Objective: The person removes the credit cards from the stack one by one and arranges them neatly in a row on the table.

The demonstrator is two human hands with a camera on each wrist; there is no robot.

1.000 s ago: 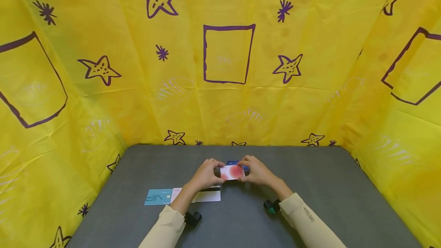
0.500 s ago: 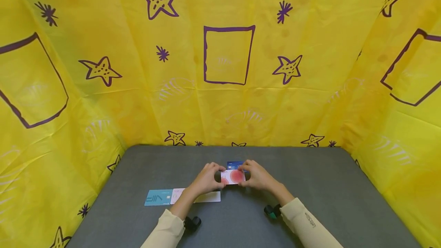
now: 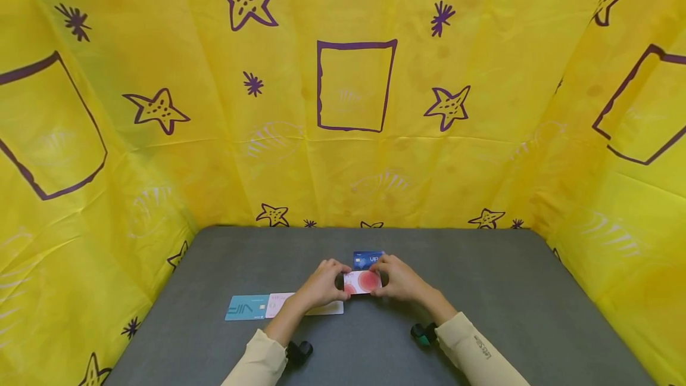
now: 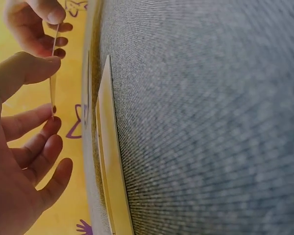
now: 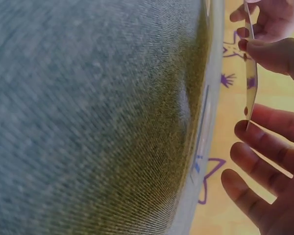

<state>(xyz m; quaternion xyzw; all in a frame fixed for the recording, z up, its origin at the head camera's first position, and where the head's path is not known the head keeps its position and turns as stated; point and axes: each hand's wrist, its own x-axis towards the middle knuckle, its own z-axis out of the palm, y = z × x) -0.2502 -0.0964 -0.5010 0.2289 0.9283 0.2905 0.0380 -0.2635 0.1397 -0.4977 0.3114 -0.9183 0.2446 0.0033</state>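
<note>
A white card with red circles (image 3: 362,283) is held by its two short ends above the grey table. My left hand (image 3: 323,284) pinches its left end between thumb and fingers, and my right hand (image 3: 402,280) pinches the right end. Both wrist views show the card (image 4: 53,85) nearly edge-on, raised off the table surface. Just beyond it lies a blue card (image 3: 366,260), its right side partly behind my right fingers.
To the left, a teal card (image 3: 246,308), a pale pink card (image 3: 276,302) and a white card (image 3: 332,308) lie in a row, partly covered by my left forearm. A yellow patterned cloth (image 3: 356,177) surrounds the table (image 3: 482,290) at the back and sides.
Both hands have drawn the white and red card closer to me, lower in the head view. More of the blue card shows behind it; the white card in the row is more covered.
</note>
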